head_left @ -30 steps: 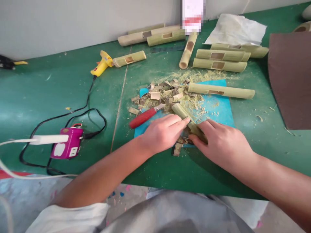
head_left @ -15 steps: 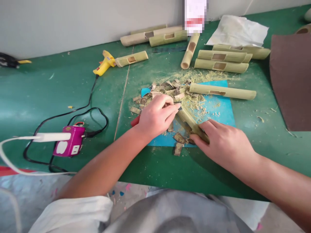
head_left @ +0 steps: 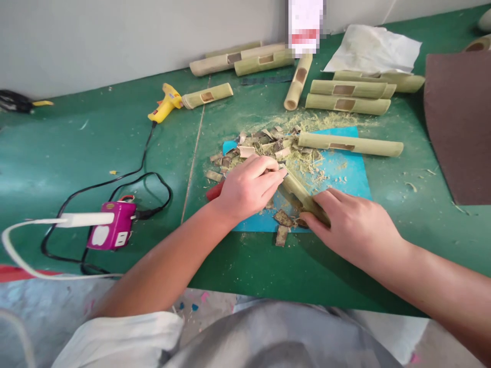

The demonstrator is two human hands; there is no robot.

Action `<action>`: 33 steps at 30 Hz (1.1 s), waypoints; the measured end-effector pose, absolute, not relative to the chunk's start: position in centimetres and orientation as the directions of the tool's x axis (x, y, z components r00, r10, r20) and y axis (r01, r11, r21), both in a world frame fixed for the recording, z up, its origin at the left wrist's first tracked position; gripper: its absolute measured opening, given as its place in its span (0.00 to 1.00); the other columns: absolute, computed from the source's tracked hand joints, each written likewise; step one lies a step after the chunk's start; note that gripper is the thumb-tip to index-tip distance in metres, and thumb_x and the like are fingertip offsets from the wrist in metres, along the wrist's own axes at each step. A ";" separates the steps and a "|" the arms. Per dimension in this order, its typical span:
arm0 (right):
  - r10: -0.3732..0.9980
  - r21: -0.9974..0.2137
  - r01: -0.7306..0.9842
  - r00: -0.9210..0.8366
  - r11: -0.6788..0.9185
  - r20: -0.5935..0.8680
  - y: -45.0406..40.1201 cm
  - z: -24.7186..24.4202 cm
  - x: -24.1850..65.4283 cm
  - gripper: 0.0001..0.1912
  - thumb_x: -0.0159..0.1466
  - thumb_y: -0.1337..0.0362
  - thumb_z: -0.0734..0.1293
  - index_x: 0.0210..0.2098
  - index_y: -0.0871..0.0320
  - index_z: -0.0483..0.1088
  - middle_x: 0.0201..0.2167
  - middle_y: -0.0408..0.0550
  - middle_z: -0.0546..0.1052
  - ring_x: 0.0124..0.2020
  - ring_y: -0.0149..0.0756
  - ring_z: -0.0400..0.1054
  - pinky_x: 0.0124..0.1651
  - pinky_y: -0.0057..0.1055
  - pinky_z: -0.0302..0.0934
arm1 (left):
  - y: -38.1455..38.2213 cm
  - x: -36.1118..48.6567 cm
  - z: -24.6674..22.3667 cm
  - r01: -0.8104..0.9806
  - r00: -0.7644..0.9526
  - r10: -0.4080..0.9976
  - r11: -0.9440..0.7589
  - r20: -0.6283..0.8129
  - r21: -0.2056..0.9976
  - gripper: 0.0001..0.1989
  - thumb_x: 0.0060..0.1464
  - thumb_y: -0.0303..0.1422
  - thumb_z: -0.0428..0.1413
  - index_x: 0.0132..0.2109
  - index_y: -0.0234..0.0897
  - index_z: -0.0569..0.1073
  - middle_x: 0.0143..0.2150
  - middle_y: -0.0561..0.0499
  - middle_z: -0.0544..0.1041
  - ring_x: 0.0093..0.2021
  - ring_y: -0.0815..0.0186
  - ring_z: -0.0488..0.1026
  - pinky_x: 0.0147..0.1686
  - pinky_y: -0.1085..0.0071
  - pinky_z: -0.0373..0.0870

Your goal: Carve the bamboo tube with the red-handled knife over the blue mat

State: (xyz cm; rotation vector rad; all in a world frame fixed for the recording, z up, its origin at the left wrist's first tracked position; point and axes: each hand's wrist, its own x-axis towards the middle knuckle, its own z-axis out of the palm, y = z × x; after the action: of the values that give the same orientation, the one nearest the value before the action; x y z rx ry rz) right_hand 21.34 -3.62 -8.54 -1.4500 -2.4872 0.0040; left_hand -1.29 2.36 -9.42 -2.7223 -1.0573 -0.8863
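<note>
A bamboo tube (head_left: 298, 188) with a cut-out slants over a blue sheet (head_left: 355, 171). My right hand (head_left: 345, 220) is wrapped round its near end. At the far end my left hand (head_left: 251, 184) is closed on a small dark piece, mostly hidden by the fingers, that touches the tube's rim. Bamboo chips (head_left: 282, 235) and shavings lie round both hands. Just behind, another notched bamboo tube (head_left: 387, 148) rests on the sheet. Part of a red object (head_left: 214, 191) shows beside my left wrist.
On the green table (head_left: 245, 266), more cut bamboo tubes (head_left: 347, 105) lie at the back. A yellow glue gun (head_left: 166, 105) touches one tube at the left. Its black cord runs to a purple power adapter (head_left: 111, 225). A brown sheet (head_left: 460, 128) lies at the right.
My left hand has shifted slightly to the right at the tube's far end, and less of the dark piece shows. My right hand keeps its hold. The camera view has moved a little.
</note>
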 end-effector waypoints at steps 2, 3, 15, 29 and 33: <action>0.852 -0.132 0.852 -0.470 0.506 0.230 -3.6 -8.5 21.3 0.14 0.65 0.57 0.63 0.26 0.59 0.68 0.21 0.43 0.69 0.19 0.29 0.58 0.24 0.30 0.40 | 2.2 -1.1 -9.4 0.625 0.608 0.579 -0.771 0.544 0.122 0.06 0.63 0.28 0.54 0.41 0.36 0.77 0.39 0.48 0.78 0.38 0.66 0.73 0.41 0.67 0.73; 0.852 -0.132 0.852 -0.471 0.507 0.230 -3.6 -8.5 21.3 0.15 0.65 0.57 0.63 0.26 0.59 0.67 0.21 0.43 0.69 0.19 0.29 0.58 0.24 0.30 0.40 | 2.2 -1.1 -9.4 0.613 0.619 0.571 -0.781 0.539 0.123 0.06 0.63 0.28 0.54 0.42 0.36 0.77 0.40 0.48 0.78 0.39 0.66 0.73 0.42 0.67 0.73; 0.857 -0.140 0.853 -0.473 0.503 0.203 -3.5 -8.3 21.3 0.15 0.66 0.57 0.61 0.27 0.59 0.69 0.22 0.44 0.71 0.19 0.29 0.58 0.24 0.31 0.41 | 2.4 -1.7 -9.5 0.557 0.670 0.500 -0.827 0.549 0.074 0.09 0.63 0.26 0.53 0.47 0.37 0.76 0.39 0.49 0.79 0.37 0.67 0.73 0.39 0.70 0.73; 0.841 -0.139 0.841 -0.482 0.522 0.245 -3.3 -8.3 21.8 0.14 0.65 0.57 0.64 0.32 0.60 0.73 0.23 0.44 0.72 0.20 0.32 0.61 0.24 0.32 0.44 | 0.2 -0.9 -9.3 0.529 0.141 0.889 -0.440 0.436 0.726 0.09 0.58 0.28 0.60 0.46 0.36 0.79 0.36 0.50 0.81 0.32 0.70 0.76 0.34 0.74 0.77; 0.838 -0.141 0.844 -0.467 0.517 0.281 -3.0 -8.1 22.1 0.15 0.66 0.54 0.63 0.35 0.60 0.74 0.26 0.45 0.73 0.23 0.33 0.64 0.25 0.31 0.47 | 0.2 -1.2 -9.5 0.594 0.218 0.834 -0.525 0.507 0.609 0.07 0.58 0.28 0.60 0.44 0.36 0.79 0.35 0.50 0.81 0.33 0.70 0.77 0.37 0.74 0.77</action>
State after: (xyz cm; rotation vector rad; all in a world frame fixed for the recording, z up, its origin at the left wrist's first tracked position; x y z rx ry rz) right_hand 22.10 -2.97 -8.10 -1.4041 -2.4483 -0.0249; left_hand -1.18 0.23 -9.48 -2.6580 -1.6136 -1.4473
